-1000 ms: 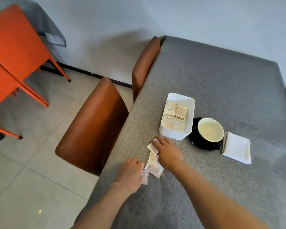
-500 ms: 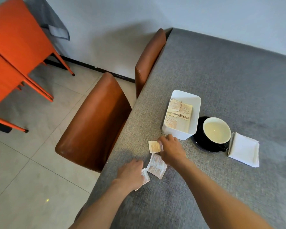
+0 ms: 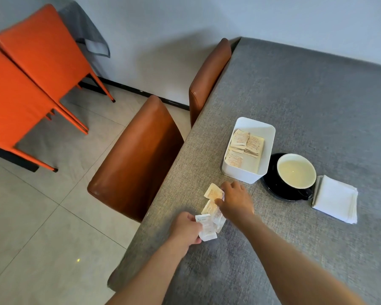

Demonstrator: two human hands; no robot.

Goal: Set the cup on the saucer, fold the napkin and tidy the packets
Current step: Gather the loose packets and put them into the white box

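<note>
A black cup [image 3: 296,171] with a pale inside stands on a black saucer [image 3: 271,183]. A folded white napkin [image 3: 335,199] lies just right of them. A white bin [image 3: 249,170] left of the cup holds several packets [image 3: 246,144]. Near the table's left edge, my left hand [image 3: 186,230] grips a white packet [image 3: 206,227]. My right hand [image 3: 234,200] pinches a tan packet [image 3: 212,191], lifted a little. Further loose packets [image 3: 210,208] lie between the two hands, partly hidden.
The grey cloth-covered table [image 3: 295,95] runs away to the right. Two brown chairs [image 3: 136,155] are pushed against its left edge. Two orange chairs [image 3: 31,62] stand on the tiled floor at the far left.
My left hand has lifted its white packet off the table. My right hand has raised the tan packet and drawn it back toward the loose ones.
</note>
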